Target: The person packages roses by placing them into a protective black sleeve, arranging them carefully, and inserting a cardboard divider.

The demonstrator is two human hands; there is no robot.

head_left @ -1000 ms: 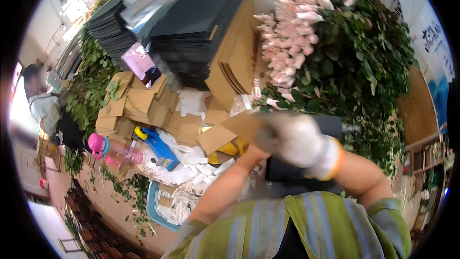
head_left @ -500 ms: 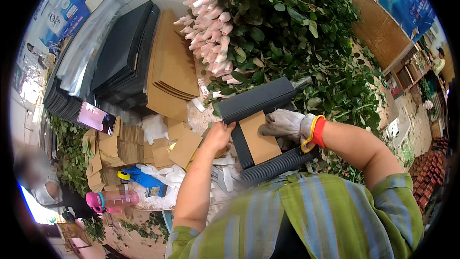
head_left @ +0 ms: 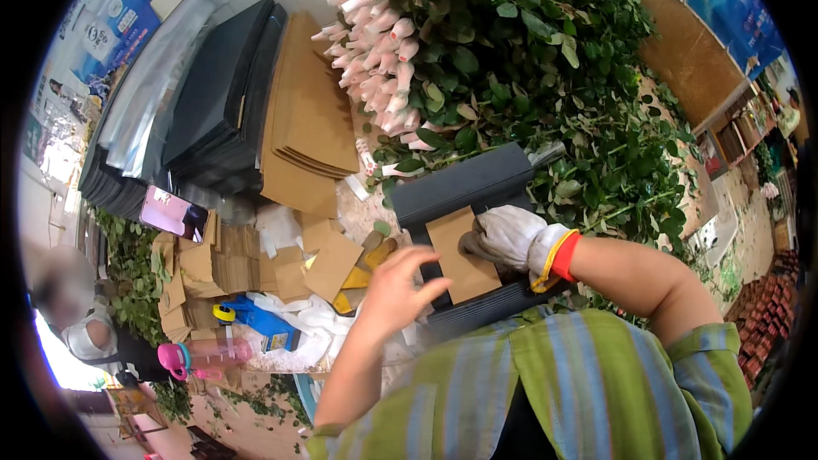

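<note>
A brown cardboard piece (head_left: pixel 456 243) lies on a dark grey wrapping sheet (head_left: pixel 464 179), whose far part is folded over and whose near edge (head_left: pixel 486 307) shows ridged corrugation. My right hand (head_left: pixel 518 240), in a grey-white work glove with a red and yellow cuff, presses bent fingers on the cardboard's right side; the fingertips are partly hidden. Bare and slightly blurred, my left hand (head_left: pixel 400 285) hovers at the left edge of the sheet, fingers apart, holding nothing. Just beyond it lies a glove with yellow trim (head_left: pixel 358 277).
Flowers in pale pink net sleeves (head_left: pixel 375 60) and their leafy stems (head_left: pixel 528 51) fill the far side. Stacks of dark sheets (head_left: pixel 221 94) and brown cardboard (head_left: pixel 307 128) stand left. Nearby are a phone (head_left: pixel 175 215), a blue tape dispenser (head_left: pixel 260 322) and a pink bottle (head_left: pixel 200 358).
My left hand has let go of the dark sheet's left edge, come nearer to me and opened. The yellow-trimmed glove shows more fully. My right hand stays on the cardboard.
</note>
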